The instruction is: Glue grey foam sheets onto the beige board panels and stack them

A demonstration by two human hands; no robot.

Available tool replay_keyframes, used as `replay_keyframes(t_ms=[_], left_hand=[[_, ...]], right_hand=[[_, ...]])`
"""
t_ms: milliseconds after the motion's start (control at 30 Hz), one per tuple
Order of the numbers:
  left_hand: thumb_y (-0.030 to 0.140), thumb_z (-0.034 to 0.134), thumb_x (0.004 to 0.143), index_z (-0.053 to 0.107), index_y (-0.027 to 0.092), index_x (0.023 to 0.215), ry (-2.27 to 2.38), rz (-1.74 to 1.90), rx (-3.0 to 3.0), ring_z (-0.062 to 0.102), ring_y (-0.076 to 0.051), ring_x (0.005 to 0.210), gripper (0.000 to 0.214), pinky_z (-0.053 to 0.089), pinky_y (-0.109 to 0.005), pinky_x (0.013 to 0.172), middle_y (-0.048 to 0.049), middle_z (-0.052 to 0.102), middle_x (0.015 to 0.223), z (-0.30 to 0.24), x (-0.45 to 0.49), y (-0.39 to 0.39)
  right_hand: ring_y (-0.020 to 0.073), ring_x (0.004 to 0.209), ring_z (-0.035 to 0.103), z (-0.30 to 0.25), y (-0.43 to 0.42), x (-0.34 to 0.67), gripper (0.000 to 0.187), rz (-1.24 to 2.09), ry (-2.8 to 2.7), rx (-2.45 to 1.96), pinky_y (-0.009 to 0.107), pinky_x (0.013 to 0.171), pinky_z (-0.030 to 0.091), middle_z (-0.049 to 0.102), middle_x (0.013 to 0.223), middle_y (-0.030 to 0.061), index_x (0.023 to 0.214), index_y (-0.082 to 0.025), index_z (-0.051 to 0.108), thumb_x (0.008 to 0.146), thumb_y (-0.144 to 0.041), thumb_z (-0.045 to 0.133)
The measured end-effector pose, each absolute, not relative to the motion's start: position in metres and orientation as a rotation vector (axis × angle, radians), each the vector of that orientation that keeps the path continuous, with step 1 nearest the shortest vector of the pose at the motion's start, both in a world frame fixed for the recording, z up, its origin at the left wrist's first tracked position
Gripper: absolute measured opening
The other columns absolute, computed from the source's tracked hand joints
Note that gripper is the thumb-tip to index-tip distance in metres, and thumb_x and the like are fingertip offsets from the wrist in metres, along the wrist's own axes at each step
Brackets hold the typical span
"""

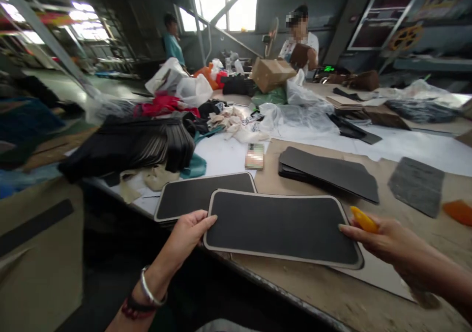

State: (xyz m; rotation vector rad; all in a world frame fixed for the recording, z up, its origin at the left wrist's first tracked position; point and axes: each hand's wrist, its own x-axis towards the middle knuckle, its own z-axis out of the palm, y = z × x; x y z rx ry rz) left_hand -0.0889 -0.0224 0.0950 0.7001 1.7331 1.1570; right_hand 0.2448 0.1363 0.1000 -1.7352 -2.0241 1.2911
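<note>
A flat black panel with a pale border (280,226) lies at the near edge of the worktable (332,292). My left hand (190,231) grips its left end, thumb on top. My right hand (383,238) pinches the panel's right end and also holds a small yellow-orange tool (364,220) in its fingers. A second matching panel (199,194) lies just behind and to the left, partly under the first.
A stack of dark panels (328,172), a grey felt piece (416,184) and an orange scrap (459,211) lie to the right. A small card (254,156), black pleated fabric (132,145), plastic bags and a cardboard box (271,72) crowd the back. Two people stand beyond the table.
</note>
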Motion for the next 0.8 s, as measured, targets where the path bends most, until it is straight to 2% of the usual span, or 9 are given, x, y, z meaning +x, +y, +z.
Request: replay_keyframes(t_ms=[133, 333, 633, 800], left_hand=[[0.053, 0.064, 0.055, 0.057, 0.016, 0.06, 1.928, 1.222, 0.719, 0.037, -0.006, 0.041, 0.038, 0.025, -0.018, 0.039, 0.0051, 0.049, 0.047, 0.101, -0.152, -0.037], [0.052, 0.066, 0.047, 0.058, 0.016, 0.057, 2.041, 1.258, 0.658, 0.035, -0.006, 0.039, 0.038, 0.022, -0.018, 0.039, 0.0047, 0.048, 0.044, 0.108, -0.208, -0.042], [0.05, 0.07, 0.043, 0.051, 0.018, 0.048, 2.037, 1.239, 0.526, 0.035, -0.007, 0.038, 0.037, 0.023, -0.019, 0.037, 0.0064, 0.041, 0.039, 0.098, -0.222, -0.036], [0.05, 0.071, 0.047, 0.056, 0.017, 0.052, 2.114, 1.17, 0.549, 0.04, -0.008, 0.039, 0.036, 0.028, -0.018, 0.037, 0.0046, 0.05, 0.042, 0.079, -0.236, -0.039]], right_hand=[[0.0066, 0.04, 0.026, 0.106, 0.159, 0.149, 0.034, 1.415, -2.14, -1.51, 0.022, 0.039, 0.021, 0.032, 0.045, -0.0072, 0.062, -0.02, 0.043, 0.061, -0.05, 0.061], [0.0041, 0.035, 0.028, 0.102, 0.176, 0.055, 0.026, 1.475, -2.198, -1.427, 0.019, 0.036, 0.021, 0.033, 0.041, -0.0091, 0.061, -0.019, 0.041, 0.067, -0.034, 0.061], [0.0042, 0.031, 0.031, 0.095, 0.184, 0.032, 0.026, 1.474, -2.298, -1.553, 0.018, 0.033, 0.021, 0.036, 0.038, -0.0087, 0.06, -0.019, 0.041, 0.073, -0.029, 0.062], [0.0045, 0.033, 0.035, 0.096, 0.183, 0.03, 0.026, 1.327, -2.388, -1.606, 0.019, 0.036, 0.025, 0.043, 0.04, -0.006, 0.057, -0.017, 0.047, 0.073, -0.029, 0.062]])
